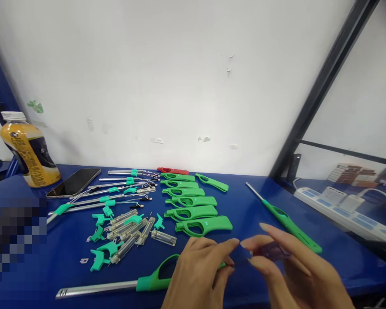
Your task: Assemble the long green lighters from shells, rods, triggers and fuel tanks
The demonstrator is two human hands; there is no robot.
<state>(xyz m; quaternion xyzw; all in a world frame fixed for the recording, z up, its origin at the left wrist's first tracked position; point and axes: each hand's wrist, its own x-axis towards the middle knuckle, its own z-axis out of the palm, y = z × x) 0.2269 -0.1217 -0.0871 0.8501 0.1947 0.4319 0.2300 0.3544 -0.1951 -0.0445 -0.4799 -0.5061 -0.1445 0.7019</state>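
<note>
A long-necked lighter (143, 283) with a silver tube and green handle lies at the front of the table. My left hand (199, 270) is closed over its handle, covering most of it; a bit of green shows at the fingertips. My right hand (299, 266) is closed on a small, dark purplish translucent piece (272, 251), blurred, its kind unclear. The fingertips of both hands are close together but apart. Beyond my left hand lie clear lighter fuel tanks (125, 246), teal triggers (99, 259) and a row of green handle shells (209, 224).
Silver tubes with wires (93, 206) lie at the back left, by a phone (75, 182) and a yellow bottle (30, 150). A red shell (173, 171) lies near the wall. Right of the shells are another green lighter (289, 225) and a white power strip (347, 216).
</note>
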